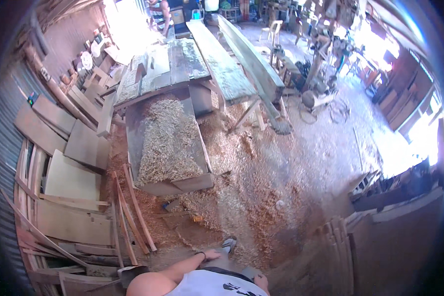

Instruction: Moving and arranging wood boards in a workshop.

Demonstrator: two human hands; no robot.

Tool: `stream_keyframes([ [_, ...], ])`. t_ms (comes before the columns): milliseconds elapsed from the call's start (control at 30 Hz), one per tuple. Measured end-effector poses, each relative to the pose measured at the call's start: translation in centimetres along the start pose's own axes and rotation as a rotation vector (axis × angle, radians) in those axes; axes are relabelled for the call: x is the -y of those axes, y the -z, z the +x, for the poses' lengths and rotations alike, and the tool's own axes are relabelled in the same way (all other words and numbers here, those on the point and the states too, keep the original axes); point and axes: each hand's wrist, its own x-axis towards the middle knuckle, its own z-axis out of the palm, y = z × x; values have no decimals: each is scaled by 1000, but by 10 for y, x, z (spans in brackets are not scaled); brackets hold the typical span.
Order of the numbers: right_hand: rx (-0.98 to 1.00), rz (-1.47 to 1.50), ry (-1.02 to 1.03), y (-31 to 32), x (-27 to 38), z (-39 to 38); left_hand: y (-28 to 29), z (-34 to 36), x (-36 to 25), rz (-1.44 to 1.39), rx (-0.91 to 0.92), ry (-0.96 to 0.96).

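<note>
My left hand [211,254] hangs by my leg at the lower middle, a dark band on its wrist, its fingers loosely extended with nothing seen in them. My right hand [261,281] is low beside my other thigh, its fingers mostly hidden. A shoe [228,244] shows on the shaving-covered floor [251,207]. Ahead is a wide bin [204,158] heaped with pale wood shavings [163,138], below a plank-topped bench [185,64]. Several loose wooden strips [141,222] lie to the left of my feet.
Long boards [222,64] on trestles extend ahead. Panels and lumber [71,207] line the corrugated left wall. Machinery [313,96] stands at back right, a chair [274,29] behind it, stacked boards [389,237] at lower right. Another person [160,15] stands at the far back.
</note>
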Motion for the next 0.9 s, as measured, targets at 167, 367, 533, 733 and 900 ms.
stream_keyframes([
  [167, -163, 30, 202, 26, 37, 41, 19, -3, 74, -99, -220, 118],
  [367, -269, 111, 331, 45, 66, 74, 45, -20, 77, 199, -210, 60],
  [533, -95, 73, 330, 65, 84, 122, 72, -26, 6, -393, -365, 146],
  [733, 57, -30, 405, 98, 117, 183, 83, -22, -83, -749, -663, 214],
  [900, 280, 256, 346, 120, 177, 205, 78, 0, -80, -127, -609, 2],
])
